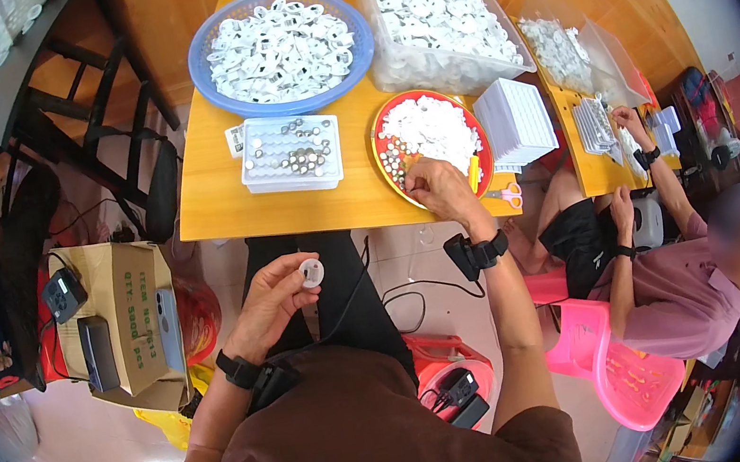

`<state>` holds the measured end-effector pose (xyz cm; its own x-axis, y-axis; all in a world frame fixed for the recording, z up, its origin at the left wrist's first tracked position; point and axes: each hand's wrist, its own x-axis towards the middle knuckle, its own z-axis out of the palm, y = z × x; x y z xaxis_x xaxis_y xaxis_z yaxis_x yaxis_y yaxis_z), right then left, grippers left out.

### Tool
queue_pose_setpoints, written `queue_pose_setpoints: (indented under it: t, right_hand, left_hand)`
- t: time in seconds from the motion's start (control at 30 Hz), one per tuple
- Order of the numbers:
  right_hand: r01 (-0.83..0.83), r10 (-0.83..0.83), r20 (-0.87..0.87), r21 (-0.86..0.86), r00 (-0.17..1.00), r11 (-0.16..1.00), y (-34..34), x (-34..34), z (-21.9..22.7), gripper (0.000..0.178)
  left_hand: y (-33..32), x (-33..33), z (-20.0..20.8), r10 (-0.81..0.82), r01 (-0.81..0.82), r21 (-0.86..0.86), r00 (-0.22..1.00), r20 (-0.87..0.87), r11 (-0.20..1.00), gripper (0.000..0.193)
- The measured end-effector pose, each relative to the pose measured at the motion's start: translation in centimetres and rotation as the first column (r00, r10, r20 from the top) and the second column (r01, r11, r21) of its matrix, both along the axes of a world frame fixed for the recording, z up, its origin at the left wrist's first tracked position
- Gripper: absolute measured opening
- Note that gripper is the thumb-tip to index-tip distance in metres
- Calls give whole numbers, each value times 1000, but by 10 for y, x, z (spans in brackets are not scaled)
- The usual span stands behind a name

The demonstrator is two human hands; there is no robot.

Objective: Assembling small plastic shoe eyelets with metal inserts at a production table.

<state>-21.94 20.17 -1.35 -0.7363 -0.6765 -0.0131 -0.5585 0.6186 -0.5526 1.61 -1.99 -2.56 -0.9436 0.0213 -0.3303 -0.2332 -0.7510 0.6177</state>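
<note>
My left hand [276, 295] is raised over my lap, its thumb and fingers closed on a small round white plastic piece [310, 273]. At the near edge of the red plate [376, 149], my right hand [442, 190] reaches in with bent fingers pressed together. Anything in that pinch is hidden. Small silver button cells [394, 159] lie on the plate's left side, beside a heap of white plastic parts [431, 126]. To the left stands a clear compartment tray [291, 183] holding more silver button cells.
On the yellow table [215, 187] are a blue basket [199, 70] and clear bin [448, 78] of white parts, stacked white trays [516, 118] and pink-handled scissors [510, 196]. A cardboard box [120, 316] stands left. At right a co-worker [674, 281] sits on a pink chair [586, 332].
</note>
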Motion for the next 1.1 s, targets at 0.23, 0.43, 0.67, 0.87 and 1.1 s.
queue_pose_setpoints:
  t: [0.23, 0.43, 0.67, 0.87, 1.1]
  right_hand:
    - [-63, 73, 108, -99, 991, 993, -4, -13, -6, 13]
    - [-183, 182, -27, -37, 983, 982, -5, -13, 1, 14]
    - [-194, 192, -38, -66, 981, 979, -6, -13, 4, 9]
    - [-104, 120, 62, -217, 991, 971, -6, -14, -8, 9]
    - [310, -121, 363, -523, 924, 794, 1, -7, -5, 8]
  left_hand:
    - [-3, -1, 0, 28, -28, -12, 1000, 12, 1000, 26]
    - [-2, 0, -3, 24, -24, 3, 1000, 5, 1000, 26]
    - [-2, 0, 0, 39, -39, 2, 999, 10, 999, 26]
    - [-2, -2, 5, 50, -51, 33, 999, 15, 998, 29]
    - [2, -9, 8, 35, -36, 71, 999, 7, 997, 33]
